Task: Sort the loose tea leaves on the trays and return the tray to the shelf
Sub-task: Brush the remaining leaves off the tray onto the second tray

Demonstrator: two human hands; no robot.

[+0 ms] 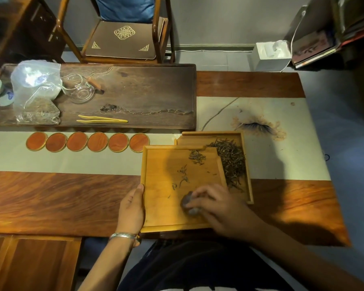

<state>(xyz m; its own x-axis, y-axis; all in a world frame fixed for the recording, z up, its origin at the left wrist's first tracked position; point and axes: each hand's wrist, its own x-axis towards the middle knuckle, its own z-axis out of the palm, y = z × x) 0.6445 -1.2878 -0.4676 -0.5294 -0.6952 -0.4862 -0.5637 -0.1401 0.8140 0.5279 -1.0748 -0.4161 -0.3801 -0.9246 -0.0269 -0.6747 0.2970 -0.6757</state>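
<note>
1. Two trays overlap at tabletop's near edge: front tray (pixel 156 185) w/ few scattered tea leaves (pixel 183 175), back tray (pixel 247 164) w/ the big pile (pixel 231 160).
2. Left hand (pixel 131 208) grip clasps front tray's left rim.
3. Right hand (pixel 216 203) grip closed on small blurred dark object (pixel 188 203) inside front tray.

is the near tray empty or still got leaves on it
Nearly empty: the near tray holds only scattered leaves; the big pile lies on the far tray.
</note>
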